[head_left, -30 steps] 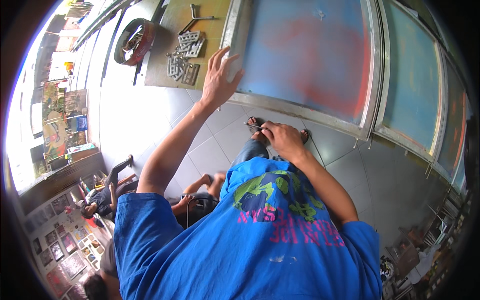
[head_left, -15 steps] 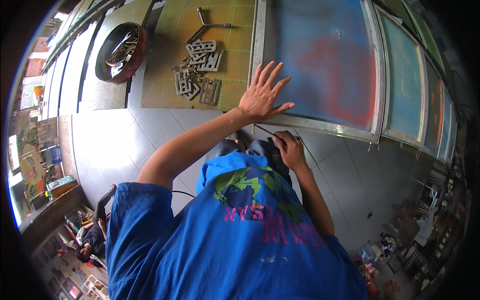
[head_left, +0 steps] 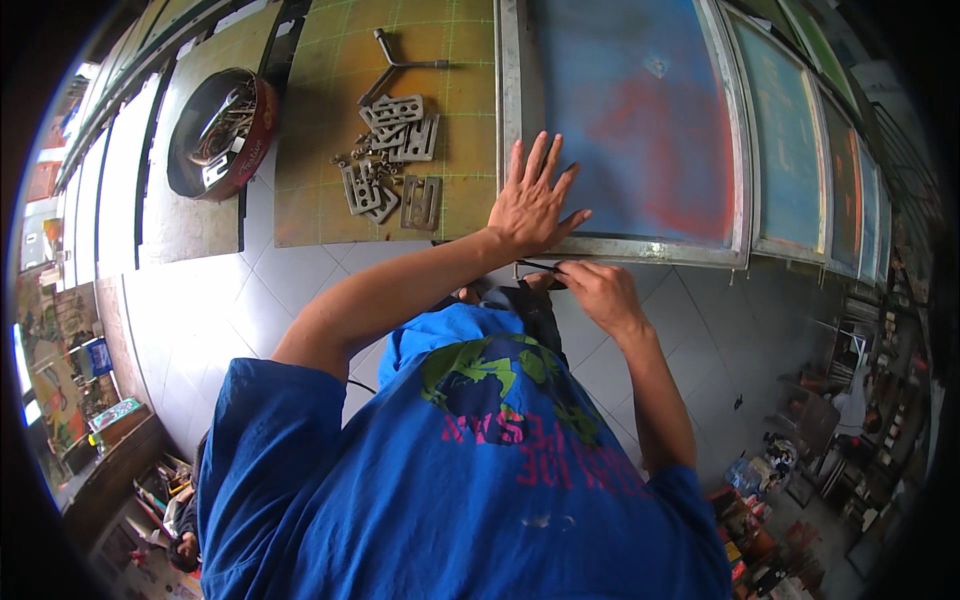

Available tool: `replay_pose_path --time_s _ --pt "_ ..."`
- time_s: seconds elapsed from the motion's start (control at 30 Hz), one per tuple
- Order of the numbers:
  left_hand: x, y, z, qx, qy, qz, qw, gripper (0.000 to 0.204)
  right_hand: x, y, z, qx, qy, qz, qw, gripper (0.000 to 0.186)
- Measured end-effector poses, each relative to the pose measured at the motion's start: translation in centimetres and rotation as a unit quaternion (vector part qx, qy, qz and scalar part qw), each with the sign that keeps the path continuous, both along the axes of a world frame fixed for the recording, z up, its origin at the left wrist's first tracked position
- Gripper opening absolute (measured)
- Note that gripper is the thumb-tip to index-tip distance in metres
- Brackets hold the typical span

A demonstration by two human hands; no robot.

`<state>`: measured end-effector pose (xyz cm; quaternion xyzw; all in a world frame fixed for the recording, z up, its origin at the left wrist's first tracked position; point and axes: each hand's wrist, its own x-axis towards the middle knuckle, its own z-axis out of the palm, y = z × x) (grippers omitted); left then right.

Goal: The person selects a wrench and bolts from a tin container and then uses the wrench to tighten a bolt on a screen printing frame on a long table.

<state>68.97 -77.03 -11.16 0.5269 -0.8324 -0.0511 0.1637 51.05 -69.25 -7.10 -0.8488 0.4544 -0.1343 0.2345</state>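
At ten o'clock, the round red tin [head_left: 222, 133] holds loose metal bits; flat metal brackets [head_left: 392, 160] lie beside it at eleven. Your left hand [head_left: 532, 200] presses spread on the screen frame [head_left: 620, 246] at twelve. Your right hand [head_left: 598, 292] pinches a thin dark tool [head_left: 538, 266] under its edge. The frame looks stiff, its mesh fragile: hold the rim.

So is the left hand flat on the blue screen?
Yes, the left hand lies open with its fingers spread on the blue screen, by the frame's near corner.
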Motion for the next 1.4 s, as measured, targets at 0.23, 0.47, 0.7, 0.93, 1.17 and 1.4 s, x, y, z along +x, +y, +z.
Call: replay_pose_path --time_s 0.23,0.47,0.7,0.93,1.17,1.4 --pt "-0.1 0.0 -0.1 0.001 0.001 0.015 1.000 0.075 2.7 -0.3 2.7 0.074 0.160 -0.012 0.984 0.027" --pt "-0.1 0.2 0.0 -0.004 0.010 0.023 1.000 0.075 3.7 0.0 3.2 0.010 0.241 0.012 0.970 0.032" --pt "0.1 0.2 -0.4 -0.023 0.017 0.039 0.999 0.078 9.6 1.7 4.0 -0.099 0.318 0.071 0.940 0.011" --pt "0.5 0.2 0.2 -0.041 0.136 -0.009 0.990 0.055 13.1 3.4 4.3 -0.105 0.346 0.038 0.932 0.010" --pt "6.5 4.4 3.3 0.127 0.492 0.185 0.841 0.021 5.1 4.3 8.7 0.139 0.106 -0.137 0.975 0.026" --pt "7.4 11.9 0.5 0.542 0.431 0.189 0.697 0.044 5.0 2.2 4.7 0.260 -0.325 -0.319 0.852 0.027"
